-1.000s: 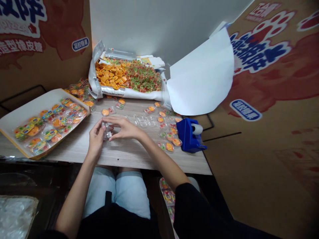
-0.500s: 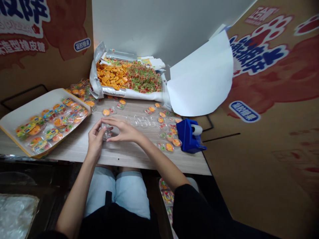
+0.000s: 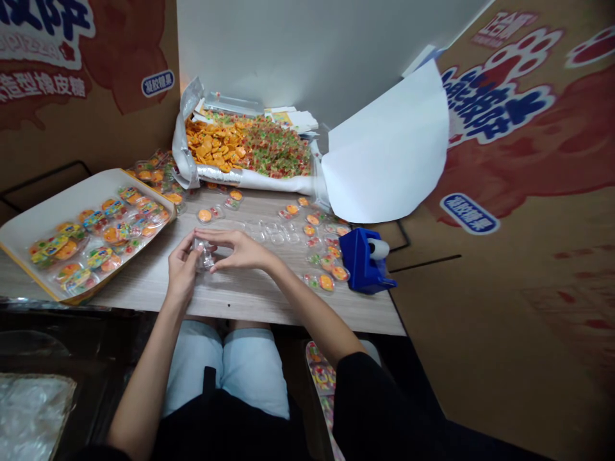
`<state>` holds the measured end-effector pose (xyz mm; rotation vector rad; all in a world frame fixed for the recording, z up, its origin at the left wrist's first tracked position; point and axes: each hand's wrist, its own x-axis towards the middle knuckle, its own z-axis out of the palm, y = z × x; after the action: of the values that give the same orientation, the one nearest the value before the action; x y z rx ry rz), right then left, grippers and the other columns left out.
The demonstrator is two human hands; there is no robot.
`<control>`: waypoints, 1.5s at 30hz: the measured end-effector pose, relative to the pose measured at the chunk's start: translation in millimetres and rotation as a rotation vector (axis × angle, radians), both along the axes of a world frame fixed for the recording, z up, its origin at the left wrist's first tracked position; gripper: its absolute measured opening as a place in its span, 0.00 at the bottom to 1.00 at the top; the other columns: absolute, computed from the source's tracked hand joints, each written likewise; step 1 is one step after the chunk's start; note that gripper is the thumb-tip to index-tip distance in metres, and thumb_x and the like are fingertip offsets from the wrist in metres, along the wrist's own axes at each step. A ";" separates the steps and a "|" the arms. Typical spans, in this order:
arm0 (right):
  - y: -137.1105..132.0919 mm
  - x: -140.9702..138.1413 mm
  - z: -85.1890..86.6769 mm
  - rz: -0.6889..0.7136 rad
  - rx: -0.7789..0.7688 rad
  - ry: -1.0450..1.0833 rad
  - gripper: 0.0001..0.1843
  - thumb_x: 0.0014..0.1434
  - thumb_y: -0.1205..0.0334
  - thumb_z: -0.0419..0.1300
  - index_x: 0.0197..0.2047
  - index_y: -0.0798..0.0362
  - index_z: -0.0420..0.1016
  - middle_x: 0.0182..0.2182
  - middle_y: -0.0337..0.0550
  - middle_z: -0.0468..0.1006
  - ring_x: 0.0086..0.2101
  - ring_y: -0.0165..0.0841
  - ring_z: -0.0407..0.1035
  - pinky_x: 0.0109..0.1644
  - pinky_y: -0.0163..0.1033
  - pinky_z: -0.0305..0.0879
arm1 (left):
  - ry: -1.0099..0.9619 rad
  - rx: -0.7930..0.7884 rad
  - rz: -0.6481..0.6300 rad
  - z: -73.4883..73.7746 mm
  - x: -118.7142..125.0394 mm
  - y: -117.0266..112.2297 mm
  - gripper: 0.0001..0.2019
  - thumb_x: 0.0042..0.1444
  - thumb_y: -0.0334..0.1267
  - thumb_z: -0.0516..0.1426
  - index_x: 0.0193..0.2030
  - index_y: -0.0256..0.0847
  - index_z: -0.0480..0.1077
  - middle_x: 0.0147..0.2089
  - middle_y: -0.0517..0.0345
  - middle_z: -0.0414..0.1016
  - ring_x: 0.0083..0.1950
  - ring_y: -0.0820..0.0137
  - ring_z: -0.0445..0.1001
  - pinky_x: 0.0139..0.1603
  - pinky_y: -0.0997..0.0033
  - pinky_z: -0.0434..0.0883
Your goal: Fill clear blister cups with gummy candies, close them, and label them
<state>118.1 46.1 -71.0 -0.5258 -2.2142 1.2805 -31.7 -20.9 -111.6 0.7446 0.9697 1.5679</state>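
My left hand (image 3: pixel 181 267) grips clear plastic candy cases (image 3: pixel 205 258), which look nested in a small stack, above the near part of the table. My right hand (image 3: pixel 243 250) curves over them from the right, its fingers across the top and its thumb against the lower side. Fingers hide part of the cases. Just beyond, a filled case with an orange gummy (image 3: pixel 204 216) lies on the table. Open clear cases (image 3: pixel 275 233) lie to the right of my right hand.
A carton tray (image 3: pixel 103 282) of filled packs is at left. Behind lies a foil-lined bag (image 3: pixel 269 184) of orange and red-green gummies. Several filled cases (image 3: pixel 327 282) lie beside a blue tape dispenser (image 3: pixel 358 262). Printed cardboard boxes (image 3: pixel 528 192) flank the table.
Both hands stay in nearly the same place around the clear cases. My fingers have shifted only slightly, and the whole view has moved a little.
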 end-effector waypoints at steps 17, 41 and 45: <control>24.9 -10.4 10.5 -0.370 0.421 -0.702 0.49 0.50 0.56 0.71 0.70 0.55 0.54 0.68 0.59 0.56 0.67 0.49 0.49 0.69 0.62 0.44 | 0.068 0.010 0.211 0.5 2.4 -1.5 0.23 0.51 0.45 0.62 0.53 0.42 0.68 0.59 0.47 0.68 0.39 0.68 0.80 0.34 0.73 0.79; 7.2 -28.2 14.0 0.045 0.256 -0.151 0.39 0.47 0.58 0.73 0.62 0.48 0.68 0.57 0.49 0.72 0.57 0.40 0.66 0.62 0.49 0.62 | -0.072 0.045 0.233 -0.3 1.3 -3.9 0.21 0.50 0.43 0.64 0.50 0.41 0.69 0.54 0.50 0.72 0.41 0.66 0.80 0.41 0.68 0.78; 11.4 -26.4 16.0 0.048 0.263 -0.137 0.39 0.45 0.57 0.74 0.60 0.48 0.70 0.53 0.49 0.72 0.54 0.39 0.67 0.60 0.48 0.64 | -0.050 0.047 0.214 -0.2 1.0 -5.3 0.22 0.49 0.44 0.64 0.50 0.41 0.68 0.54 0.49 0.72 0.38 0.67 0.81 0.37 0.70 0.78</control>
<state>91.7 57.5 -55.0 -0.4724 -2.4744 0.9796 -30.7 -26.2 -111.7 0.6470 1.0051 1.7922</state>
